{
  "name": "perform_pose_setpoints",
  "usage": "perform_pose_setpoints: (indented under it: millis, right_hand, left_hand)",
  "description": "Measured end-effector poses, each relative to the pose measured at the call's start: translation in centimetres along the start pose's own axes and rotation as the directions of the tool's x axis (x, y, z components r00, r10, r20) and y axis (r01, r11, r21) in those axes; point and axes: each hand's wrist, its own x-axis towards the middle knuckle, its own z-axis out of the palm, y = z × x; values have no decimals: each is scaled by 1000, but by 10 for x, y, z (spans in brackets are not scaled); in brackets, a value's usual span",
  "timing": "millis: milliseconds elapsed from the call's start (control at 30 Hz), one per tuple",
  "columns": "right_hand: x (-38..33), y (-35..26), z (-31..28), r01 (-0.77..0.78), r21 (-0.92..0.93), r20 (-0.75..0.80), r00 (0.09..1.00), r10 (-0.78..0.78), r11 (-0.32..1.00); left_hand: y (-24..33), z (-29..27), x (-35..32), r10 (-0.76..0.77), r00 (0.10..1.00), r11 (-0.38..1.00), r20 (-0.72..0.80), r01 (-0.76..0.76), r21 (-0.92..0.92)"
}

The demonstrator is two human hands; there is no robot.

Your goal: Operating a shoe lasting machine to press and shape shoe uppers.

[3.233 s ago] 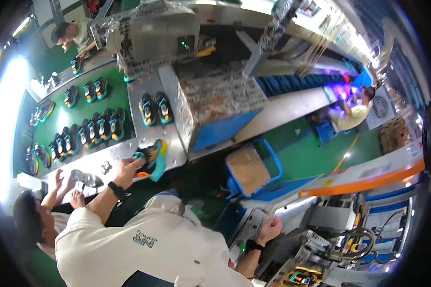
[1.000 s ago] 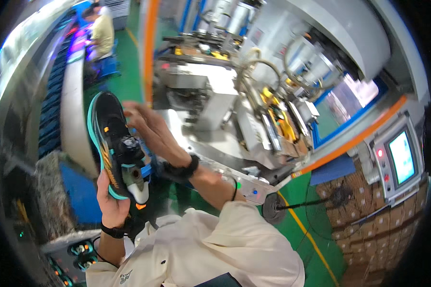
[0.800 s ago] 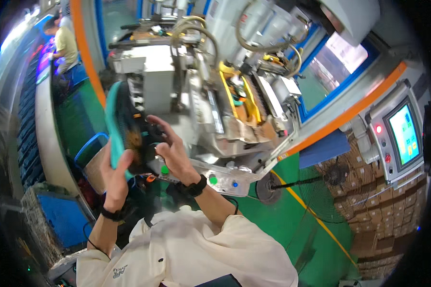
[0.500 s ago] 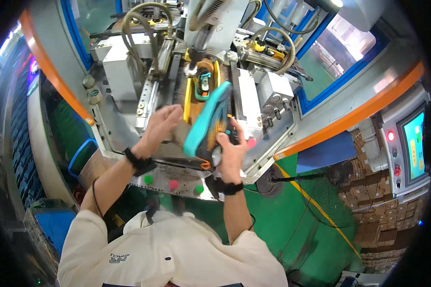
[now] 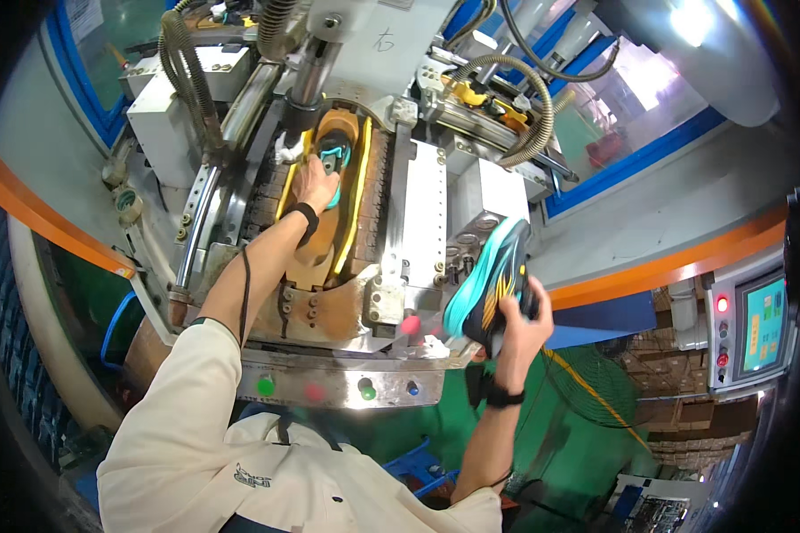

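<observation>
In my right hand (image 5: 523,333), off to the right of the press, is a sneaker (image 5: 487,289) with a thick teal sole and a black upper marked with yellow-orange streaks. Its sole faces left, and my fingers close round the upper. My left hand (image 5: 314,185) reaches into the press and is closed on a second shoe (image 5: 334,153), black with teal trim. That shoe sits in a brown mould (image 5: 309,251) edged with yellow strips. My hand covers part of it, and some of my fingertips are hidden.
A metal post (image 5: 309,84) comes down just behind the mould. White blocks (image 5: 489,200), rails and ribbed hoses flank it. Along the front lies a metal panel (image 5: 338,377) with coloured buttons. A control screen (image 5: 763,324) stands at the right, beyond an orange-edged guard (image 5: 676,258).
My left hand has gone forward into the press and onto the shoe in the mould. My right hand has carried the sneaker rightward, away from over the press. The view has shifted too.
</observation>
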Motion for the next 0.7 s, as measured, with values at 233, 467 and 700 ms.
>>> perform_pose_setpoints:
  millis: [233, 467, 700]
  right_hand:
    - [142, -34, 163, 314, -457, 476, 877, -69, 832]
    - [105, 6, 376, 319, -620, 585, 797, 151, 717]
    - [44, 55, 437, 383, -657, 426, 899, -100, 649]
  left_hand:
    - [-19, -144, -101, -57, 790, 338, 611, 591, -732]
    - [-61, -338, -256, -243, 855, 519, 459, 514, -682]
    - [-126, -405, -410, -461, 880, 600, -116, 214, -771]
